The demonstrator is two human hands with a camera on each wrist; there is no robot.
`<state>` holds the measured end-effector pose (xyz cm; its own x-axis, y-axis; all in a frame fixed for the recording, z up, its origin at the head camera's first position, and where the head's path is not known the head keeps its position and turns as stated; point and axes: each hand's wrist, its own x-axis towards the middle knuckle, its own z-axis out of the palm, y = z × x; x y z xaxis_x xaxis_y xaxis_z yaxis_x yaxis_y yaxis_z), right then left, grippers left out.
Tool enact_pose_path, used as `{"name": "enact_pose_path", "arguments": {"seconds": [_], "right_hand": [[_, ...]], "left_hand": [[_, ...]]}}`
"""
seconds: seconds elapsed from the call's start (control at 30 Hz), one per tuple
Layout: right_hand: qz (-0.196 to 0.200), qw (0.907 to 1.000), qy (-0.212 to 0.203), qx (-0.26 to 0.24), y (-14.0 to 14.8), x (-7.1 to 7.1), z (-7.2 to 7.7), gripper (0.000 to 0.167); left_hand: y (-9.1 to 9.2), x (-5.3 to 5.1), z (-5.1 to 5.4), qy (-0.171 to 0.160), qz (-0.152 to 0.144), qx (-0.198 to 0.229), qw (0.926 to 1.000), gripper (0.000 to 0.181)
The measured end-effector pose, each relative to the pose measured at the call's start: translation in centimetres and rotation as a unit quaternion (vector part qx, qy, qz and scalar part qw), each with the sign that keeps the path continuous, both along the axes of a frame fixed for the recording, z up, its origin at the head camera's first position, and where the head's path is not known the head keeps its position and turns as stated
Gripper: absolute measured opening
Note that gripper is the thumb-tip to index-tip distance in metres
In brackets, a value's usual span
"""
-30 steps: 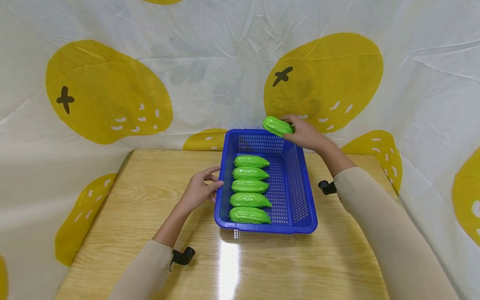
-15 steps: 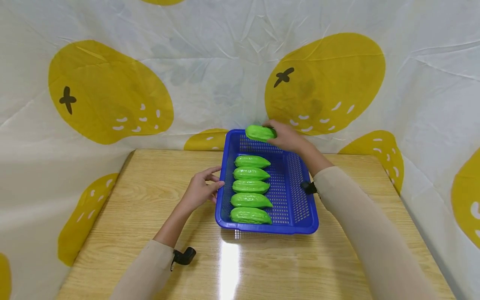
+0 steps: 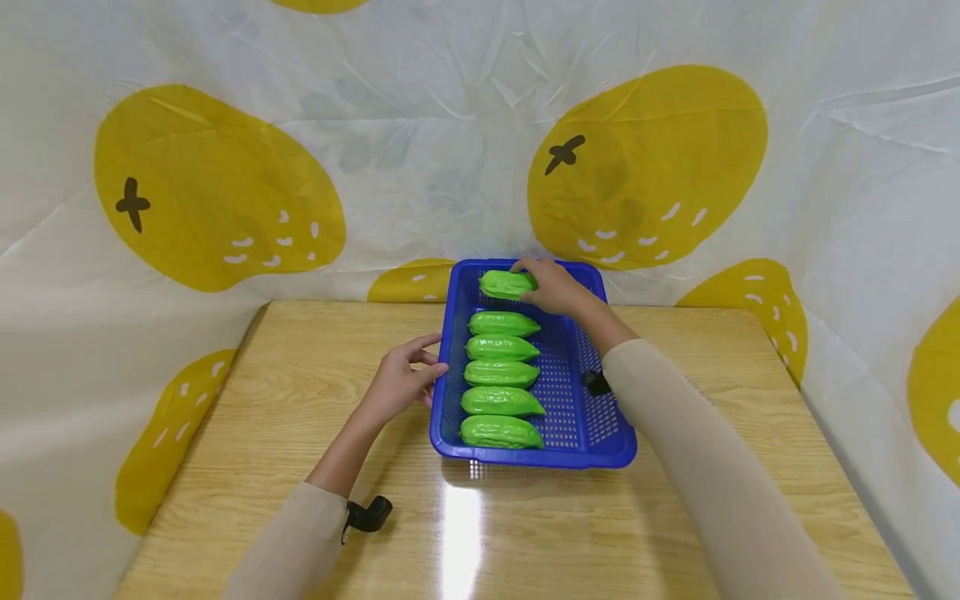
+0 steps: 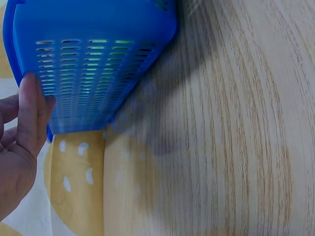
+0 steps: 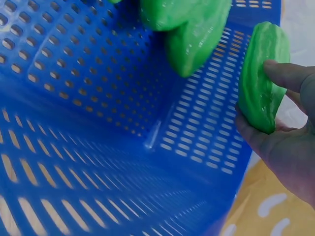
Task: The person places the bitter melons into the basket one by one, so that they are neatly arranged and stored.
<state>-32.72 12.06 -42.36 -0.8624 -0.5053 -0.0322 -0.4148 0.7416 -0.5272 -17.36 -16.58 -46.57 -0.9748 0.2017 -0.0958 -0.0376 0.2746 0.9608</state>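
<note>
A blue plastic basket [image 3: 532, 457] with perforated walls stands on the wooden table. Several glossy green bitter melons [image 3: 501, 372] lie in a column along its left side, tips to the right. My right hand [image 3: 558, 289] grips another bitter melon [image 3: 504, 285] inside the far end, just beyond the column. In the right wrist view, the thumb and fingers hold this ridged bitter melon [image 5: 263, 73] near the basket's end wall [image 5: 206, 118]. My left hand [image 3: 402, 377] holds the basket's left rim, thumb on the edge; the left wrist view shows fingers [image 4: 32, 110] against the outer wall.
The wooden table [image 3: 322, 350] extends on both sides of the basket and in front of it. A white cloth [image 3: 435, 183] printed with yellow fruit hangs close behind the table and at its sides. A black wrist camera [image 3: 369, 513] sits on the left wrist.
My right hand has brought its bitter melon left and down, from above the basket's far right corner into the far end. My left hand and the basket stay in place.
</note>
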Motion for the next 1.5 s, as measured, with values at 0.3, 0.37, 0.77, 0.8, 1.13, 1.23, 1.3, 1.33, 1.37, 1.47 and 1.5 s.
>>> {"name": "enact_pose_path", "arguments": {"seconds": [0.3,0.37,0.77,0.8,1.13,1.23,1.3,1.33,1.37,1.47,1.5], "right_hand": [[-0.041,0.9991,0.003,-0.007,-0.9,0.2,-1.6,0.051],[-0.049,0.9987,0.007,-0.01,-1.1,0.2,-1.8,0.051],[-0.08,0.9967,0.002,-0.01,-2.0,0.5,-3.1,0.05],[-0.083,0.9965,0.004,-0.01,-2.1,0.5,-3.2,0.05],[-0.114,0.9935,0.002,0.0,-2.8,1.0,-3.8,0.05],[-0.12,0.9928,-0.002,-0.006,-2.7,1.1,-3.8,0.05],[-0.123,0.9924,-0.006,-0.009,-2.7,1.1,-3.8,0.05],[-0.123,0.9923,-0.006,-0.009,-2.7,1.1,-3.8,0.05],[-0.125,0.9921,-0.007,-0.009,-2.7,1.2,-3.8,0.049],[-0.126,0.992,-0.007,-0.007,-2.7,1.2,-3.8,0.05],[-0.126,0.992,-0.005,-0.005,-2.7,1.2,-3.8,0.05]], "left_hand": [[0.0,0.2,-0.1,0.0,0.003,0.008,1.0,0.055],[0.0,0.2,-0.1,0.001,-0.001,0.011,0.9999,0.055],[-0.4,0.1,-0.2,-0.001,0.001,0.01,0.9999,0.055],[-0.3,0.1,-0.2,-0.001,0.002,0.01,1.0,0.055],[-0.2,0.3,0.0,0.007,0.0,0.008,0.9999,0.055],[-0.2,0.3,-0.1,0.006,0.005,0.006,1.0,0.055],[-0.2,0.3,-0.1,0.007,0.006,0.005,0.9999,0.055],[-0.2,0.3,-0.2,0.007,0.006,0.006,0.9999,0.055],[-0.2,0.3,-0.2,0.007,0.007,0.007,0.9999,0.055],[-0.2,0.4,-0.1,0.007,0.005,0.01,0.9999,0.055],[-0.1,0.4,-0.1,0.006,0.005,0.01,0.9999,0.055]]}}
